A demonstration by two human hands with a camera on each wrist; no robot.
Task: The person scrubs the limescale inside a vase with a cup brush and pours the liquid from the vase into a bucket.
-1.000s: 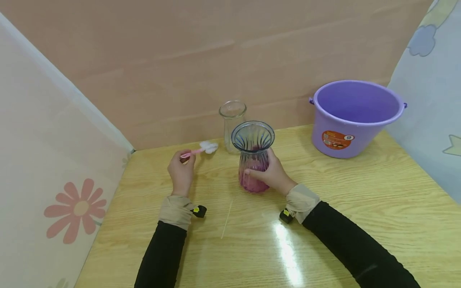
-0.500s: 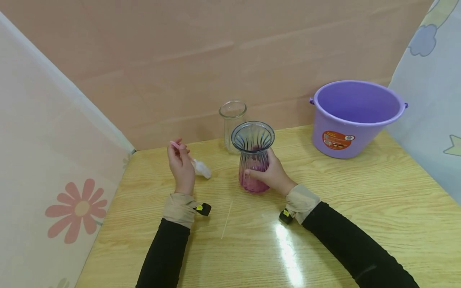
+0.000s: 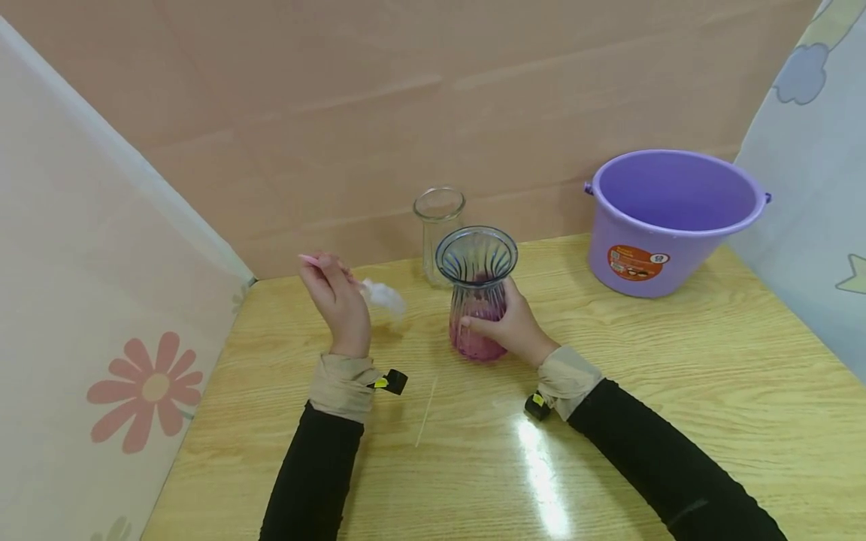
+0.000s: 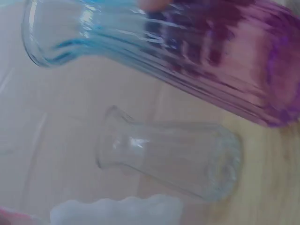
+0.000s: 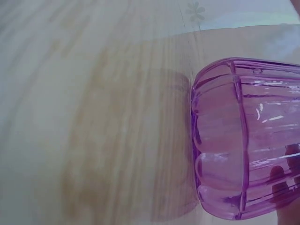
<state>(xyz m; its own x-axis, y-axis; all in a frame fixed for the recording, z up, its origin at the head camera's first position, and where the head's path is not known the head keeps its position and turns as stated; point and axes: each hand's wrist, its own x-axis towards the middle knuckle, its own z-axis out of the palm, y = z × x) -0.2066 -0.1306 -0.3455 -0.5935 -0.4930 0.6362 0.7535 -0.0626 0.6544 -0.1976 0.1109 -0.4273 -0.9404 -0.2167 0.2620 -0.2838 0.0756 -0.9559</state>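
My left hand (image 3: 341,312) is raised over the left part of the table, pinching the pink handle of a cup brush with a white sponge-like head (image 3: 384,297). That head points right, toward the vases, and its wavy edge (image 4: 117,211) shows low in the left wrist view. My right hand (image 3: 517,327) grips the lower body of a ribbed glass vase (image 3: 467,304), blue at the top and purple-pink below. The vase is upright, its scalloped base (image 5: 225,140) at the tabletop in the right wrist view. Some right fingers show through the glass.
Behind the coloured vase stands a clear glass vase (image 3: 433,244) near the back wall. A purple bucket (image 3: 666,263) with an orange label is at the back right. The wooden table (image 3: 473,466) meets fabric-covered walls at the back and sides.
My left hand has turned and shifted slightly. The brush head swung down toward the table, then rose again pointing right. My right hand and the coloured vase have stayed in place.
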